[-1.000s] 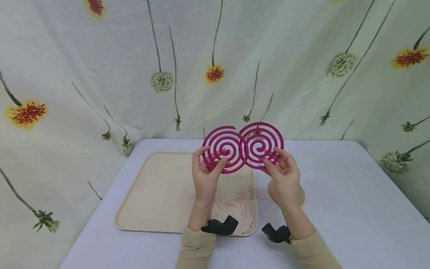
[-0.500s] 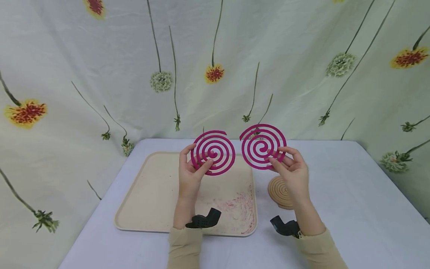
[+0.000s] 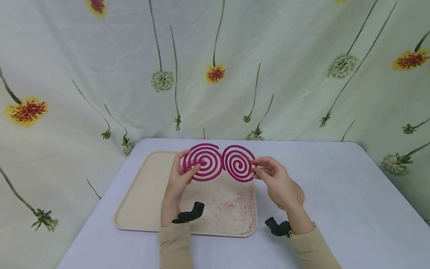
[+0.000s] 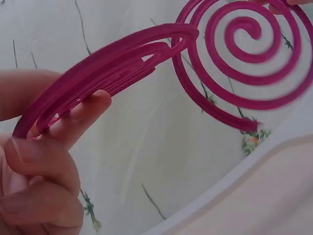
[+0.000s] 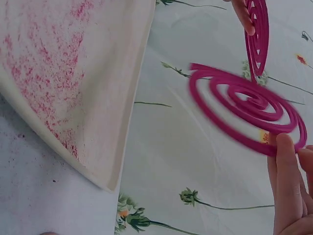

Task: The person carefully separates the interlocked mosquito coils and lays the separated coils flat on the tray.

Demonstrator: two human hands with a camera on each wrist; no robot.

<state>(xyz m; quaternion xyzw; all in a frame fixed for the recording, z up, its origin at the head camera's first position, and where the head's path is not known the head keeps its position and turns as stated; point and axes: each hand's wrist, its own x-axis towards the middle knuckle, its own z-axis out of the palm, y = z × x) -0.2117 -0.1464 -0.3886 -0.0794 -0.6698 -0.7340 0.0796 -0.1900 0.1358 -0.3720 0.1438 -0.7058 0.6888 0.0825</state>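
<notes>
Head view: flat magenta spiral [image 3: 203, 163] pinched by left grip [image 3: 176, 183], twin [image 3: 239, 164] by right grip [image 3: 277, 182].
Strands could be snapped if knocked.

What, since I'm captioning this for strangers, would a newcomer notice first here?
Likely the left magenta coil and right magenta coil, held up mid-picture by the left hand and right hand. Next, the pink flecks toward the near right of the beige tray below, then the flowered cloth hanging behind.

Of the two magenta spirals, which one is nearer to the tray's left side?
The left spiral, pinched by the left hand; the right spiral, in the right hand, is farther from that side.
</notes>
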